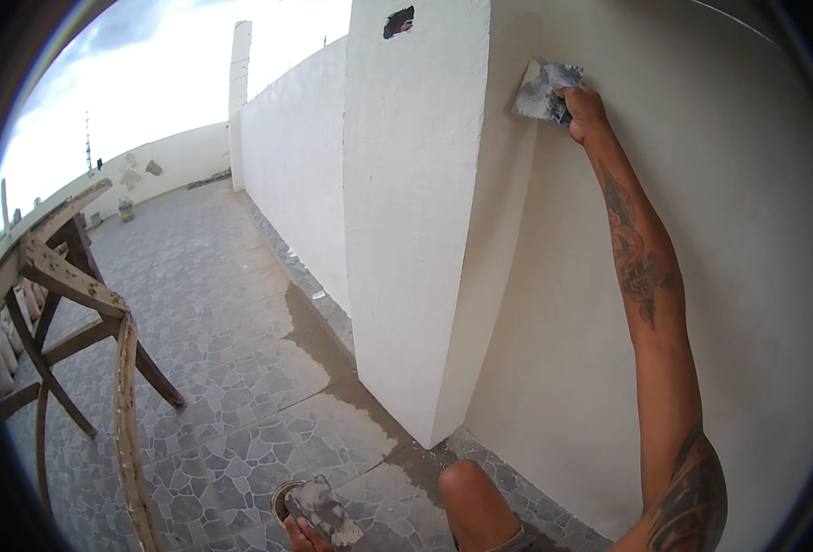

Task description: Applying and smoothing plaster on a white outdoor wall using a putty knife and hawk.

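Tattooed right arm [657,340], stretched from 5 o'clock to 1 o'clock; bare knee [476,506] between 5 and 6. Right hand [588,112], between 1 and 2 o'clock, closed round a broad flat blade [543,90], grey-smeared, held at the wall [572,368] near its inner corner; exact contact not certain. Left hand [307,537], between 6 and 7 o'clock, partly cut off, fingers gripping a second blade [326,508], likewise smeared; round container [282,501] alongside, whether also held not possible to tell. Done, by appearance: pale, fairly even facing across wall and pillar [414,230]. Left, in likelihood: more blade work about the corner, with grey paste on both blades; extent impossible to judge. Unfilled at 12 o'clock: ragged hole [398,22] high in the pillar. Also at 9 o'clock: wooden trestle [74,279] on stone-patterned floor [250,432].
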A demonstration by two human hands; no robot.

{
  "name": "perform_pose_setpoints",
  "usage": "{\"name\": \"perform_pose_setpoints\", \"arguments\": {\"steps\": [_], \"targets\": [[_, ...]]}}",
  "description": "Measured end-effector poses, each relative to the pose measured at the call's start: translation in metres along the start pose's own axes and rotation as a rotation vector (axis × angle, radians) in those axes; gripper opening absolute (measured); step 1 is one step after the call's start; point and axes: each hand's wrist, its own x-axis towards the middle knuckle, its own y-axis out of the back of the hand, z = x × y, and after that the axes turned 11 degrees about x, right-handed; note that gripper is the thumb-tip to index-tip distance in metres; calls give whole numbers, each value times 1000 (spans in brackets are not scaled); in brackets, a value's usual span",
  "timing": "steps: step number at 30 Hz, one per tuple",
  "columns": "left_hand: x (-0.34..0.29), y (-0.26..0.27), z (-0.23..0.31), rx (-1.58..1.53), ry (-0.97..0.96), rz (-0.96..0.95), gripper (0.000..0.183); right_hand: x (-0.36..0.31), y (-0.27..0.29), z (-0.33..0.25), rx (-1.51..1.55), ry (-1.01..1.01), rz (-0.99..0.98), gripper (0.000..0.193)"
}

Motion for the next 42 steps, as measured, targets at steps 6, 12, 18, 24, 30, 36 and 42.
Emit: {"name": "perform_pose_setpoints", "arguments": {"steps": [6, 12, 18, 24, 30, 36, 42], "targets": [[4, 2, -4, 52, -26, -7, 46, -11, -15, -7, 137, -104, 98, 24], [7, 11, 28, 63, -45, -45, 47, -17, -18, -9, 253, -180, 91, 33], [14, 23, 71, 86, -71, -76, 49, -23, -23, -3, 419, -229, 120, 38], [14, 29, 86, 174, -130, -67, 48, -24, -22, 5, 359, -155, 56, 35], [25, 26, 88, 209, -221, -83, 41, -21, -23, 7, 500, -231, 72, 33], [28, 31, 140, 104, -196, -17, 39, -42, -33, -1, 497, -156, -98, 32], [21, 31, 161, 31, -177, 80, 43, -77, -45, -8, 320, -49, -403, 33]]}}
